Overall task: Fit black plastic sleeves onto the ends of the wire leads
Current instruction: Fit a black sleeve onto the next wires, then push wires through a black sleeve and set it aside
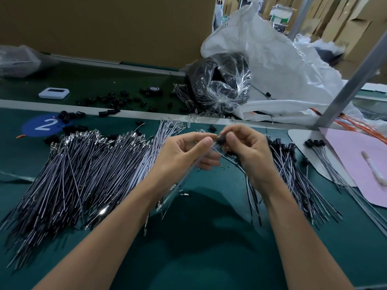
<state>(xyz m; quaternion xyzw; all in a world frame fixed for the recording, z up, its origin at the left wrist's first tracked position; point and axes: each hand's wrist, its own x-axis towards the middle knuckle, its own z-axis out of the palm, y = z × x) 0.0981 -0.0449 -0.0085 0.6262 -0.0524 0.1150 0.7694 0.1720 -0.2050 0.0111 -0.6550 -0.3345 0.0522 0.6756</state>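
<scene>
Head view. Counted two hands, both raised over the green mat [209,237], fingertips nearly meeting.

State of left hand [184,151]: thumb and forefinger pinching one wire lead [185,177], blurred, slanting down toward the left wrist.

State of right hand [249,149]: thumb and fingers pinching one black sleeve [220,140] at the lead's upper end. Whether seated on it, cannot tell. Several more leads hanging below the right palm, number not readable.

Two heaps on the mat: bare leads [83,174] fanned out left of the hands, sleeved leads [293,174] to the right. Each too many to count.

Loose sleeves [113,101] scattered on the far belt, well over a dozen. Behind them one clear bag [219,84] of black parts, one white device [54,93], one tape roll [154,91].

Grey rail [134,115] crossing just behind the hands. Pink sheet [360,164] at the right edge, near the sleeved heap. Bare mat between the forearms down to the near edge.
</scene>
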